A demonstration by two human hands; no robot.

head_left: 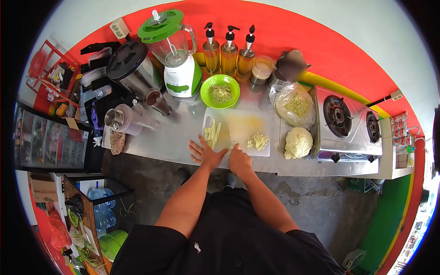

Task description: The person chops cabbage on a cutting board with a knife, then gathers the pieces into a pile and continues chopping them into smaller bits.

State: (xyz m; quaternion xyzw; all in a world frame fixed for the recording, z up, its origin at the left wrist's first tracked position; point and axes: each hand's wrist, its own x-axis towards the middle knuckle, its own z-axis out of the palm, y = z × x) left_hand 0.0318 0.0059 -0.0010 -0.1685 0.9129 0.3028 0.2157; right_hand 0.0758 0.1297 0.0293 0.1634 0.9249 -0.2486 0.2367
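Note:
My right hand is closed in a fist at the front edge of the white cutting board. It is wrapped round what looks like a knife; the handle is hidden and the blade barely shows. My left hand lies beside it with fingers spread and thumb pointing toward the right hand. Just beyond the left hand are pale green cabbage strips. A small heap of shredded cabbage lies on the board's right side. Behind the board stands a lime-green bowl holding more shreds.
A cabbage head and a plastic bag of shreds sit right of the board, beside a two-burner stove. Behind stand a blender and pump bottles. At left are a clear pitcher and a metal canister.

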